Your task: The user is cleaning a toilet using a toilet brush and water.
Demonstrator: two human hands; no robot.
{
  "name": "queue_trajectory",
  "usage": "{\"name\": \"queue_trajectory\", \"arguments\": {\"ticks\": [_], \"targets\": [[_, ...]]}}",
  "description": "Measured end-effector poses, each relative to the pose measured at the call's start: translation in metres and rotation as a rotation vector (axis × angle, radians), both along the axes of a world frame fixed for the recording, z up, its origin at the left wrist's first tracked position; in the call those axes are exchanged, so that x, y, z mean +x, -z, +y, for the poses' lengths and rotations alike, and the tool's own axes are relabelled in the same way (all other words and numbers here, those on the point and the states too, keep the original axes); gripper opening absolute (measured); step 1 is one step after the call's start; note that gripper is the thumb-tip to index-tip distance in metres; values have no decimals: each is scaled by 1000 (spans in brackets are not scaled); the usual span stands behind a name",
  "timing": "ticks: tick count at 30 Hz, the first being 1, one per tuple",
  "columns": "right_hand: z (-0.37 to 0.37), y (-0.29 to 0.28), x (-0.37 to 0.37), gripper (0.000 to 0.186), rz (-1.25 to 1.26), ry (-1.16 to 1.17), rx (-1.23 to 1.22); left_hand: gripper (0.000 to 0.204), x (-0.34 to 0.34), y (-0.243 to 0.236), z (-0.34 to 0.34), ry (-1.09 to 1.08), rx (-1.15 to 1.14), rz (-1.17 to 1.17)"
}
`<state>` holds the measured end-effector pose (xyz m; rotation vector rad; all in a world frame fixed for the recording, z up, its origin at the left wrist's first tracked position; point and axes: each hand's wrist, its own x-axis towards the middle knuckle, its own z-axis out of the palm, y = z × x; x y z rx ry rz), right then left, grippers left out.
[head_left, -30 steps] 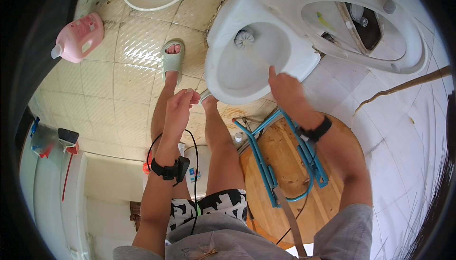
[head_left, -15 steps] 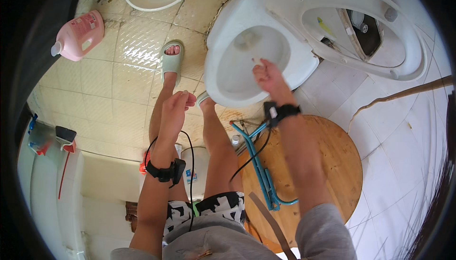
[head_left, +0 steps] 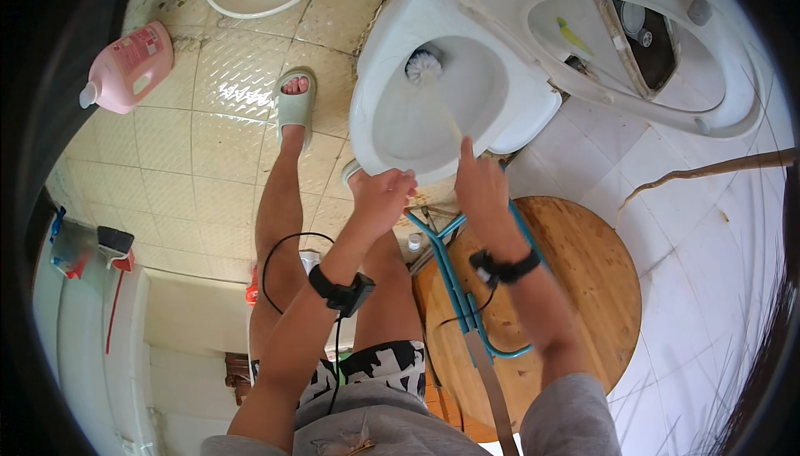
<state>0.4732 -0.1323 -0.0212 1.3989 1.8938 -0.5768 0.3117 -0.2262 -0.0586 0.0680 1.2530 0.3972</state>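
Note:
My right hand (head_left: 483,185) is closed round the handle of a toilet brush (head_left: 425,71). The brush's pale handle slants over the bowl, and its white, bristly head rests at the far, dark hollow of the white toilet (head_left: 364,135). Just left of it, near the toilet's front rim, my left hand (head_left: 383,197) has its fingers curled in, with nothing seen in them. On the right, the toilet seat (head_left: 521,18) stands swung up away from the bowl. Black bands with small devices and cables circle both wrists.
A round wooden tabletop (head_left: 583,289) and a blue folding metal frame (head_left: 450,281) are close by my right forearm. Far left on the tiles stand a pink jug (head_left: 133,68) and a white basin (head_left: 218,7). A dustpan (head_left: 116,239) leans at the left.
My right hand has drawn back toward me and down from over the bowl; the brush head now shows clearly in the hollow. My left hand has moved right, closer to the toilet rim.

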Motion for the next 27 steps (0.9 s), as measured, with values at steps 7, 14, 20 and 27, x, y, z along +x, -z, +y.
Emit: {"name": "queue_trajectory", "arguments": {"ticks": [7,14,20,27], "targets": [[110,133,22,10,141,-158,-57,34,-1,-5,10,-2,-44,-18],[49,133,37,19,684,2603,-852,31,-54,-17,4,-130,-74,63],[-30,35,-8,30,475,1820,-442,29,-86,-23,-2,-163,-65,160],[7,-26,13,34,-122,68,-267,34,-95,-20,1,-117,-20,176]]}}
